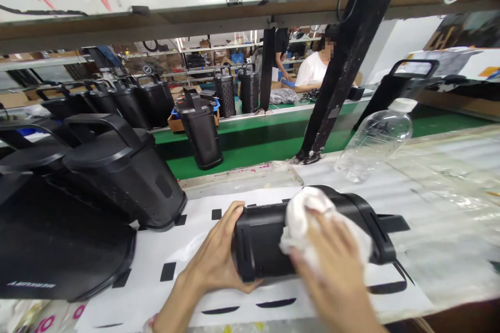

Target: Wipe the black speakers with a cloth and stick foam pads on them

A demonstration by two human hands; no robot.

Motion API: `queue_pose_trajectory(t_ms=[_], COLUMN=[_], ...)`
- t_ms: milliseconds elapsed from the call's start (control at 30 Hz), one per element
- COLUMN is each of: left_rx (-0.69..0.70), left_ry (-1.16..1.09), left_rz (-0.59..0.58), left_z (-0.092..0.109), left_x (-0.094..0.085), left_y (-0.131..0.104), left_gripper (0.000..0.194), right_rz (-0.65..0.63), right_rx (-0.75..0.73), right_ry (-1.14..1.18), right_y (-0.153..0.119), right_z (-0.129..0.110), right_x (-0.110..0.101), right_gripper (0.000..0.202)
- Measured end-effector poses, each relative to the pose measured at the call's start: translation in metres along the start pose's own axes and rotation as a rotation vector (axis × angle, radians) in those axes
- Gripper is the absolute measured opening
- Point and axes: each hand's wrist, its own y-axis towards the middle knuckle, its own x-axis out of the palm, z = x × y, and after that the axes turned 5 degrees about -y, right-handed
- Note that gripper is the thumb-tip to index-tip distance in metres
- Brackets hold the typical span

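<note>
A factory assembly line is running here: identical black speaker housings (117,166) are queuing at left beside a green conveyor belt (253,151), a co-worker (312,70) working far behind.

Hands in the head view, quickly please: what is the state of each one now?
Left hand: closed around the end of the black speaker lying on the table.
Right hand: pressing a white cloth on the speaker.

Single view, worn on my head, angled forward and down across the workbench (429,250). My left hand (219,260) and right hand (336,265) sit close below the lens; the green conveyor (250,145) lies farther off.
</note>
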Motion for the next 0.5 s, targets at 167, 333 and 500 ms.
queue_pose_trajectory(t_ms=[167, 333, 500], left_rx=[-0.169, -0.159, -0.181], left_ry=[-0.049, -0.006, 0.054], left_rz=[-0.026, 0.055, 0.084], left_z=[-0.007, -0.009, -0.004], left_x=[-0.002, 0.002, 0.008], left_y=[-0.008, -0.007, -0.003], left_gripper=[0.107, 0.115, 0.116], right_rz=[0.179, 0.043, 0.042], right_rx=[-0.414, -0.329, 0.023], right_ry=[-0.241, -0.250, -0.294], right_y=[0.001, 0.013, 0.034], right_z=[-0.058, -0.041, 0.024], right_x=[0.042, 0.025, -0.003], right_gripper=[0.038, 0.039, 0.039])
